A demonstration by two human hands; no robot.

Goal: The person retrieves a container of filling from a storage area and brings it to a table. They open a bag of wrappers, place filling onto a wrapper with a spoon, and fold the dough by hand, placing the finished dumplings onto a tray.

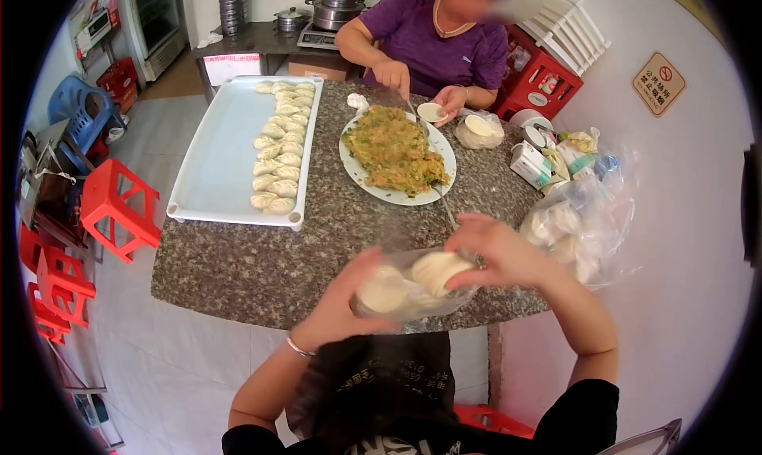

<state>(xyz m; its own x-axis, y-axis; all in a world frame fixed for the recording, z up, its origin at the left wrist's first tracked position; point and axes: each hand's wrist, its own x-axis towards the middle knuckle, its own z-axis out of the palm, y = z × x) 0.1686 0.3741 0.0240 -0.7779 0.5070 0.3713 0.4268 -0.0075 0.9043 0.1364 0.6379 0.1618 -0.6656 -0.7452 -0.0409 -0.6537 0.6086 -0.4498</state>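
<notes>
A clear bag of dumpling wrappers (pixel 409 284) is at the near edge of the granite table (pixel 262 256), held from both sides. The left hand (pixel 341 300) is closed on the bag; the right hand (pixel 496 252) pinches a wrapper stack (pixel 438 271). Further away lies a plate of filling (pixel 397 153).

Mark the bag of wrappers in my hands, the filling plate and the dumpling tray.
bag of wrappers (pixel 409 284), head view, on the round dough stack inside.
filling plate (pixel 361 181), head view, on its bare white rim.
dumpling tray (pixel 218 149), head view, on its bare floor.

Bare granite table (pixel 262 256) ahead; plate (pixel 354 177) and tray (pixel 214 161) block beyond.
</notes>
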